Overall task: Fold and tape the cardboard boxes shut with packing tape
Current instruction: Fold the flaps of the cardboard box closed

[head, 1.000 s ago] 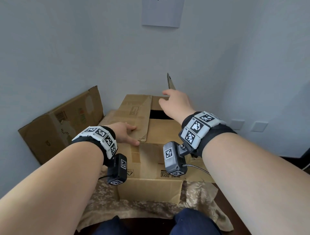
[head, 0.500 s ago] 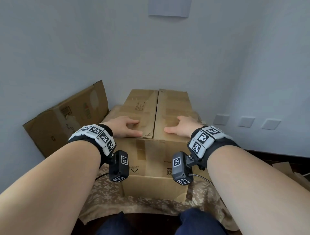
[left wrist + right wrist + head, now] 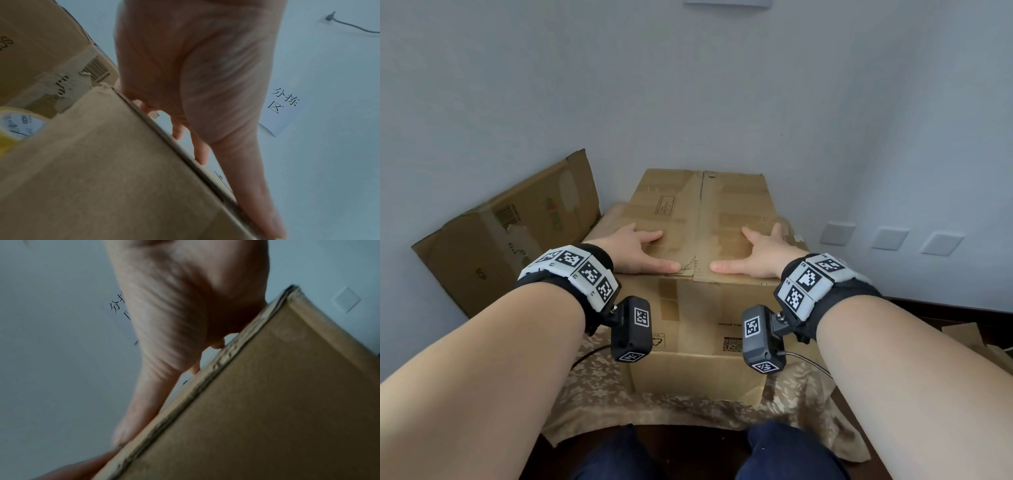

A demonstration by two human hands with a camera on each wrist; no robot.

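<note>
A brown cardboard box (image 3: 698,308) stands in front of me on a patterned cloth, its two top flaps folded down and meeting along a middle seam (image 3: 700,212). My left hand (image 3: 643,251) lies flat on the left flap near the front edge, thumb pointing at the seam. On the right flap my right hand (image 3: 753,253) presses the same way, fingers spread. Both hands hold nothing. The left wrist view shows my left hand (image 3: 185,97) on the box edge and a roll of yellowish packing tape (image 3: 16,128) at the far left.
A second, flattened cardboard box (image 3: 506,233) leans against the wall to the left. The patterned cloth (image 3: 592,387) covers the low surface under the box. Wall sockets (image 3: 890,238) sit low on the right wall. More cardboard (image 3: 969,339) lies at the right edge.
My right hand brought the right flap down from upright and now presses it flat. The left hand stayed on the left flap. Both thumbs have moved closer to the seam.
</note>
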